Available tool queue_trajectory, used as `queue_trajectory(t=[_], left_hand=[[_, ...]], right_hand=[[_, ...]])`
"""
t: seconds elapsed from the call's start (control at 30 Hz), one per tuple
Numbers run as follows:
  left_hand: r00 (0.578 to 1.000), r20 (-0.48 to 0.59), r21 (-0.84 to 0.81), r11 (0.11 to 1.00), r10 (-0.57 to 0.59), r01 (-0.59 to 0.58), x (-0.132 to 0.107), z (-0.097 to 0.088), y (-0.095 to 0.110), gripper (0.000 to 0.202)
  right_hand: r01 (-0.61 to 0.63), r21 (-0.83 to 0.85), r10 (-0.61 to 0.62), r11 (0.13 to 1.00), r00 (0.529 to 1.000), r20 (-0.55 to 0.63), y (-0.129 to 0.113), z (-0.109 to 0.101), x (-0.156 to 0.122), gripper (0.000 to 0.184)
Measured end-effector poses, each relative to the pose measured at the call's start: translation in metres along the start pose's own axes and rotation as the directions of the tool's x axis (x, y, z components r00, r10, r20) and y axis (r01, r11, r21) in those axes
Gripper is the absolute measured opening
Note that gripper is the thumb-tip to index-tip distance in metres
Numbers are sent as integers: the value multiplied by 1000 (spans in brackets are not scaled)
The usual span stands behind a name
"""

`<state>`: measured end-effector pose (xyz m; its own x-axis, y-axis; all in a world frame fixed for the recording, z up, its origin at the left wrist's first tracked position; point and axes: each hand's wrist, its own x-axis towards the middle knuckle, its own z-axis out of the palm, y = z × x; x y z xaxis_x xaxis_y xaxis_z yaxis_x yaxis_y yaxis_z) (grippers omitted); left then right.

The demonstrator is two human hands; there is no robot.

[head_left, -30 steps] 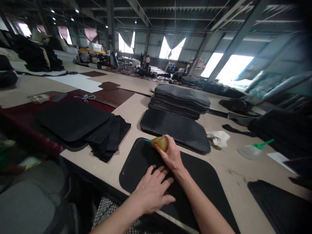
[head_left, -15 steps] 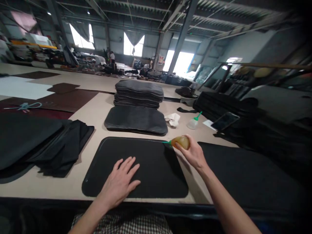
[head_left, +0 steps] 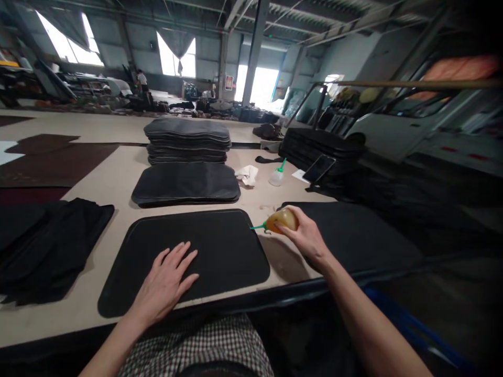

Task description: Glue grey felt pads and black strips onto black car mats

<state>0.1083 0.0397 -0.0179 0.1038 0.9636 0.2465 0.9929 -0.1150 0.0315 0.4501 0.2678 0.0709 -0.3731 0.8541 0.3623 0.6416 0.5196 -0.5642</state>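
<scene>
A flat black panel (head_left: 220,251) with rounded corners lies on the beige table in front of me. My left hand (head_left: 167,277) rests flat on its near left part, fingers spread. In my right hand (head_left: 304,235) is a squeeze bottle (head_left: 283,220) of amber liquid, probably glue, held tilted on its side. Its thin green nozzle points left and meets the panel's right edge near the upper corner. A faint pale line runs along the panel's far edge. Behind the panel lies a low stack of black pieces (head_left: 186,183).
Farther back stands a taller stack of black pieces (head_left: 187,139). A crumpled white cloth (head_left: 247,175), a second green-tipped bottle (head_left: 276,177) and a phone (head_left: 320,168) lie right of it. Folded black material (head_left: 58,246) is at left, another black sheet (head_left: 353,235) at right. A person (head_left: 142,84) stands far off.
My view has swung to the right. The bottle's nozzle has moved from the panel's far edge round the corner to its right edge. My left hand stays flat on the panel.
</scene>
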Motion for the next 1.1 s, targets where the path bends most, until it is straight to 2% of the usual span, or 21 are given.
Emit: queue_trajectory(t=[0.2,0.37,0.47,0.6,0.67,0.73,0.87,1.0,1.1], left_hand=[[1000,-1,-31,1000,3,-3,0,4,-2,58],[1000,-22,-63,998,9,-11,0,7,-3,59],[1000,-8,-94,996,4,-4,0,5,-3,58],[998,23,-227,972,-52,56,-1,-2,-4,52],[993,16,-355,927,-121,119,-2,-7,-5,49],[976,-13,-509,841,-218,181,-4,-14,-7,47],[896,-105,-723,651,-431,228,-14,-30,-12,45],[773,-229,-774,593,-592,224,-34,-49,-24,45],[655,-287,-789,561,-699,253,-54,-64,-38,48]], right_hand=[[-66,70,54,995,985,162,9,-46,-52,47],[-169,154,142,974,975,169,15,-56,-101,50],[-218,200,192,955,971,145,10,-46,-121,51],[-263,309,217,914,960,177,-10,-17,-131,53],[-262,361,197,895,958,208,-25,1,-132,53],[-245,402,154,882,957,245,-41,20,-132,51],[-168,460,30,872,956,292,-78,58,-129,48],[-75,507,-92,859,951,296,-116,92,-120,47],[-28,531,-170,847,932,321,-146,116,-112,46]])
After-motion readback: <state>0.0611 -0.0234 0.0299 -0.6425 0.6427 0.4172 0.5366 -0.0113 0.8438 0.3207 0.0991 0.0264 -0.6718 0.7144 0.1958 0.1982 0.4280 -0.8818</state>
